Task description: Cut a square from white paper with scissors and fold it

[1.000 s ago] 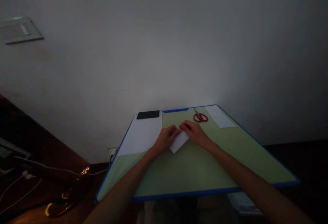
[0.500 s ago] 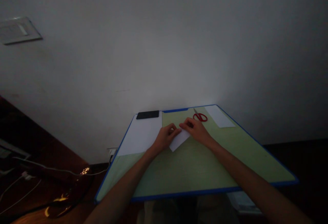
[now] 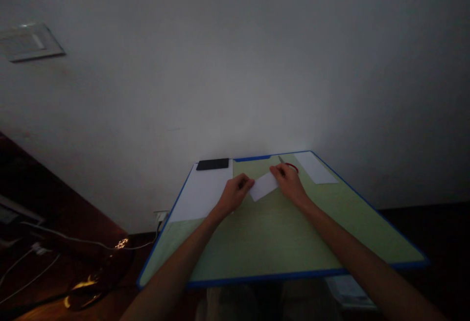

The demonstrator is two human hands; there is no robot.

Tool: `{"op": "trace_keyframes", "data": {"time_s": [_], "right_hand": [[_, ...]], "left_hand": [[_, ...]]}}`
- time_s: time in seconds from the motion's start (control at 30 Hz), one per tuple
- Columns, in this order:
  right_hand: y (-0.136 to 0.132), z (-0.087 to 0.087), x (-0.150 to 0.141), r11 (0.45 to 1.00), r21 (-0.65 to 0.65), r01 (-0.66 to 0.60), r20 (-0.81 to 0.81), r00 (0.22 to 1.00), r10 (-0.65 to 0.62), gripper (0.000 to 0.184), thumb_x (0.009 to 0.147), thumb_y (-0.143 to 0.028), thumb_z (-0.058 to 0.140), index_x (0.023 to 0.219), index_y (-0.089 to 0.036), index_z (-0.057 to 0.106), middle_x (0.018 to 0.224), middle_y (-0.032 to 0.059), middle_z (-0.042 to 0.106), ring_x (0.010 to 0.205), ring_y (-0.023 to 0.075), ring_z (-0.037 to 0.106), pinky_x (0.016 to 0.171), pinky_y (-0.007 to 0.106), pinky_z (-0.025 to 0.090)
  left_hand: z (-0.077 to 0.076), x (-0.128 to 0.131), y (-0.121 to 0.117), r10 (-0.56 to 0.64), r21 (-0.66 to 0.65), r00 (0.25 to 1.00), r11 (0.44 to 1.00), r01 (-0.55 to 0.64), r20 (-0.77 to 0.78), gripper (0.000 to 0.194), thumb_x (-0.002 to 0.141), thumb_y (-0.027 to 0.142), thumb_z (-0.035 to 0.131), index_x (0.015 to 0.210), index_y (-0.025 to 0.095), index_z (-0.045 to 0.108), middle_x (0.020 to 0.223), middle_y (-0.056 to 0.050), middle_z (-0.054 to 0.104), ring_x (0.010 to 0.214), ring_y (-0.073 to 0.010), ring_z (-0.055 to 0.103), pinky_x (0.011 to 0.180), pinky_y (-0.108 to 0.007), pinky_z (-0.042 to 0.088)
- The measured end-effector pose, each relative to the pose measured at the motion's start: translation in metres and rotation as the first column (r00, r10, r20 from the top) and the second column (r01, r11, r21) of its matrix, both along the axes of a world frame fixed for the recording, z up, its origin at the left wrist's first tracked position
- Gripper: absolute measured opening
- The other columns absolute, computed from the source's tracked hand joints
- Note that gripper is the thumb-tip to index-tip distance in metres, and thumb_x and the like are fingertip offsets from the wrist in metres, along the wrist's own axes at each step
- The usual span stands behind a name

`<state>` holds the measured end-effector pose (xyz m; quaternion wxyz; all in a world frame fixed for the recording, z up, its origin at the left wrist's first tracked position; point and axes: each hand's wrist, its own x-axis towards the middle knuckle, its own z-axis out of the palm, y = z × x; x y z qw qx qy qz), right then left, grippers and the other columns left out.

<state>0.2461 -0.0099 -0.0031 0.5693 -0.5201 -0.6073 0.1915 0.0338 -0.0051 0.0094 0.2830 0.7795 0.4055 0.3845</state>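
Between my two hands a small white piece of paper (image 3: 264,187) is held at a slant above the green table top. My left hand (image 3: 235,192) pinches its left end, fingers closed. At the upper right end my right hand (image 3: 288,180) grips the paper between thumb and fingers. Red-handled scissors (image 3: 293,166) lie just behind my right hand, which hides part of the handles; the blades point toward the wall.
A large white sheet (image 3: 201,194) covers the table's left side, with a black phone-like slab (image 3: 212,164) on its far end. Another white paper strip (image 3: 316,168) lies at the far right. The green table (image 3: 286,247) has a blue edge and stands against the wall.
My hands have moved apart, the right one going right and partly over the scissors. The paper has risen slightly and more of it shows between the hands.
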Motion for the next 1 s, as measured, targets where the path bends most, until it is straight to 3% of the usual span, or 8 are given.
{"op": "trace_keyframes", "data": {"time_s": [0.17,0.3,0.4,0.6,0.73,0.83,0.93,1.0], "right_hand": [[0.002,0.002,0.001,0.999,-0.015,-0.032,-0.032,0.999,0.032,0.038,0.085,-0.053,0.056,0.072,-0.018,0.060,0.064,0.0012,0.059,0.063,0.0170,0.052,0.058,0.029,0.039],[0.002,-0.002,-0.001,0.968,-0.093,-0.234,-0.051,0.972,0.230,0.031,0.082,-0.047,0.062,0.074,-0.017,0.062,0.066,0.0017,0.062,0.063,0.0169,0.057,0.061,0.029,0.043],[0.000,-0.007,-0.005,0.921,-0.154,-0.359,-0.022,0.933,0.360,0.024,0.083,-0.040,0.061,0.078,-0.017,0.063,0.067,0.0021,0.065,0.064,0.0165,0.059,0.062,0.029,0.044],[-0.001,-0.009,-0.006,0.947,-0.171,-0.272,0.137,0.945,0.296,0.026,0.090,-0.037,0.054,0.074,-0.018,0.060,0.068,0.0025,0.066,0.064,0.0157,0.059,0.064,0.028,0.043],[-0.002,-0.008,-0.007,0.946,-0.168,-0.277,0.089,0.952,0.294,0.027,0.092,-0.040,0.051,0.077,-0.019,0.057,0.066,0.0016,0.065,0.063,0.0159,0.060,0.062,0.028,0.045],[-0.009,-0.007,-0.011,0.939,-0.125,-0.319,0.032,0.945,0.326,0.027,0.091,-0.043,0.055,0.097,-0.018,0.060,0.084,0.0047,0.067,0.070,0.0163,0.064,0.062,0.029,0.050],[-0.017,-0.005,-0.014,0.913,-0.053,-0.405,0.152,0.900,0.409,0.052,0.082,-0.045,0.070,0.126,-0.023,0.056,0.123,0.0105,0.057,0.093,0.0186,0.064,0.070,0.031,0.055],[-0.020,-0.005,-0.016,0.886,-0.037,-0.462,0.238,0.857,0.457,0.055,0.080,-0.043,0.074,0.129,-0.026,0.057,0.128,0.0099,0.052,0.102,0.0201,0.061,0.075,0.032,0.057]], "left_hand": [[-0.002,-0.001,0.002,0.091,0.034,0.995,0.995,-0.093,0.048,0.032,0.090,0.044,0.053,0.072,0.018,0.054,0.063,0.003,0.049,0.061,-0.0128,0.044,0.058,-0.025,0.032],[-0.007,-0.004,0.009,0.286,-0.012,0.942,0.958,-0.288,0.174,0.037,0.089,0.047,0.053,0.066,0.019,0.050,0.061,0.004,0.044,0.061,-0.0128,0.041,0.058,-0.025,0.030],[-0.011,-0.006,0.015,0.364,-0.114,0.889,0.931,-0.346,0.276,0.040,0.085,0.052,0.057,0.064,0.018,0.050,0.061,0.005,0.043,0.060,-0.0119,0.039,0.056,-0.025,0.030],[-0.012,-0.007,0.016,0.387,-0.206,0.818,0.922,-0.329,0.426,0.046,0.076,0.057,0.068,0.063,0.017,0.050,0.058,0.006,0.041,0.057,-0.0094,0.037,0.052,-0.022,0.028],[-0.009,-0.004,0.012,0.368,-0.255,0.816,0.926,-0.279,0.446,0.046,0.075,0.059,0.068,0.065,0.018,0.048,0.059,0.006,0.042,0.050,-0.0077,0.038,0.044,-0.019,0.029],[-0.009,-0.003,0.010,0.375,-0.335,0.810,0.912,-0.236,0.451,0.045,0.077,0.061,0.064,0.070,0.020,0.048,0.058,0.007,0.043,0.041,-0.0066,0.037,0.034,-0.018,0.027],[-0.008,-0.002,0.010,0.397,-0.371,0.800,0.898,-0.236,0.451,0.043,0.078,0.060,0.063,0.074,0.020,0.049,0.058,0.007,0.043,0.037,-0.0060,0.037,0.029,-0.017,0.027],[-0.007,-0.001,0.009,0.399,-0.383,0.794,0.895,-0.228,0.459,0.043,0.078,0.060,0.063,0.075,0.019,0.050,0.060,0.006,0.044,0.038,-0.0062,0.040,0.028,-0.016,0.029]]}}
